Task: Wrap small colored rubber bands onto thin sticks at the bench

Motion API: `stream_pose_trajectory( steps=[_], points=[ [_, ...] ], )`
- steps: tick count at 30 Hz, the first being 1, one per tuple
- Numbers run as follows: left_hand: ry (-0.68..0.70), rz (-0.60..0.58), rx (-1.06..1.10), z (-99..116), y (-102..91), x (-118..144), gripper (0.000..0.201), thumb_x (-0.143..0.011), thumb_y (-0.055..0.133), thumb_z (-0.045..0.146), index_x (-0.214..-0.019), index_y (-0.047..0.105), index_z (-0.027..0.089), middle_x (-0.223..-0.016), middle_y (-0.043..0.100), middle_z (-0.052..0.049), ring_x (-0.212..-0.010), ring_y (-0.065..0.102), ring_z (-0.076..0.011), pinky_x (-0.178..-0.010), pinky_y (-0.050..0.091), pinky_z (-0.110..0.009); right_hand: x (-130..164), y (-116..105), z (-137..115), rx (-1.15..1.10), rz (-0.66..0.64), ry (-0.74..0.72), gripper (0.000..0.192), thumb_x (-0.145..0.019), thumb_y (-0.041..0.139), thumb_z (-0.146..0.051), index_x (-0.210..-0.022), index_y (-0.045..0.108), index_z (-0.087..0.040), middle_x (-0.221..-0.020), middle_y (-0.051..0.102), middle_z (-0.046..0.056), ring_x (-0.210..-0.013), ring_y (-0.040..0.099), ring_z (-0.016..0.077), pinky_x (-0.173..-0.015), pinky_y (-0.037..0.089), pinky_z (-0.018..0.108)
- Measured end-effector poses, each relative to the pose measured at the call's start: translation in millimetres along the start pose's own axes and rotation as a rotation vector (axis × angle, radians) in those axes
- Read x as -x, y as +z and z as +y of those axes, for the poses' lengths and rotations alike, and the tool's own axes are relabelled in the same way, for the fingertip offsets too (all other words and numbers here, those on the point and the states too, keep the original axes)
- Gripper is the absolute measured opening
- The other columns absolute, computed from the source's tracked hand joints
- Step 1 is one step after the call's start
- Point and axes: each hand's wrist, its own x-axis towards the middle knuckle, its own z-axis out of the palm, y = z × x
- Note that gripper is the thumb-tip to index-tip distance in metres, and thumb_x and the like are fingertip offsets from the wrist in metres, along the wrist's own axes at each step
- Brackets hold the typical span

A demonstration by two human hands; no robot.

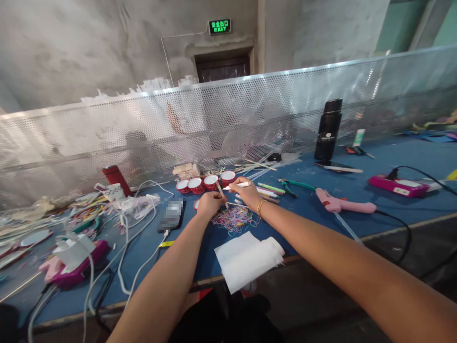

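Note:
My left hand [209, 204] is closed on a thin stick [221, 194] that points up and to the right. My right hand [246, 193], with a gold bracelet on its wrist, grips a white pen-like stick [238, 185] lying level, its tip pointing left toward the thin stick. Both hands hover over a heap of coloured rubber bands [233, 220] on the blue table [314, 205]. Behind the hands stand several small red-rimmed cups [205, 183] in a row.
A folded white cloth [246, 259] lies at the near table edge. A phone [171, 214] on a white cable lies to the left. Pink glue guns [342, 205] [53, 269], green pliers [291, 186], a black bottle [328, 129], a pink power strip [400, 186]. Perforated metal screen [228, 119] behind.

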Motion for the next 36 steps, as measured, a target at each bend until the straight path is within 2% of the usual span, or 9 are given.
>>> stream_pose_trajectory(
  steps=[5,10,15,22,28,36],
  points=[
    [0.002,0.014,-0.021,3.3,-0.4,1.7,0.021,-0.071,0.077,0.039,-0.074,0.077,0.018,-0.064,0.065,0.001,-0.055,0.049,-0.0105,-0.055,0.031,-0.025,1.2,0.9,-0.2,0.017,-0.040,-0.011,0.027,-0.067,0.071,-0.048,-0.065,0.059,-0.024,-0.064,0.070,0.000,-0.062,0.061,0.0175,-0.063,0.045,0.029],
    [-0.014,0.012,-0.007,5.8,-1.2,3.6,0.019,-0.070,0.077,0.037,-0.076,0.078,0.019,-0.064,0.066,0.001,-0.055,0.048,-0.0103,-0.055,0.030,-0.026,1.9,-1.1,-1.6,0.041,0.000,0.006,0.029,-0.069,0.071,-0.051,-0.065,0.059,-0.024,-0.066,0.071,0.001,-0.063,0.060,0.0175,-0.062,0.045,0.029],
    [-0.010,0.008,-0.004,5.3,-1.3,3.2,0.026,-0.070,0.078,0.043,-0.075,0.078,0.018,-0.064,0.066,0.001,-0.055,0.048,-0.0106,-0.054,0.030,-0.025,1.8,1.0,0.7,0.016,-0.038,-0.009,0.027,-0.068,0.071,-0.048,-0.065,0.059,-0.024,-0.065,0.070,0.000,-0.063,0.061,0.0174,-0.062,0.046,0.029],
    [-0.012,0.010,0.007,2.2,-0.3,1.5,0.021,-0.070,0.077,0.038,-0.076,0.079,0.019,-0.067,0.068,0.000,-0.054,0.048,-0.0100,-0.055,0.032,-0.025,0.1,-1.5,1.9,0.028,-0.013,-0.006,0.023,-0.070,0.071,-0.044,-0.065,0.060,-0.024,-0.065,0.071,0.000,-0.062,0.061,0.0171,-0.063,0.047,0.029],
    [-0.023,0.015,-0.038,8.0,-2.5,4.8,0.026,-0.070,0.078,0.043,-0.074,0.079,0.018,-0.058,0.060,0.002,-0.052,0.044,-0.0100,-0.053,0.029,-0.027,1.1,2.2,6.0,0.046,-0.037,-0.040,0.023,-0.069,0.071,-0.043,-0.064,0.059,-0.024,-0.064,0.068,-0.001,-0.065,0.064,0.0184,-0.064,0.048,0.029],
    [-0.011,0.009,-0.027,7.0,-2.3,4.1,0.029,-0.070,0.078,0.046,-0.075,0.080,0.017,-0.057,0.058,0.002,-0.052,0.043,-0.0100,-0.053,0.028,-0.026,0.8,2.6,4.8,0.045,-0.041,-0.037,0.022,-0.070,0.071,-0.043,-0.064,0.060,-0.025,-0.065,0.069,0.000,-0.066,0.063,0.0185,-0.066,0.049,0.030]
  ],
)
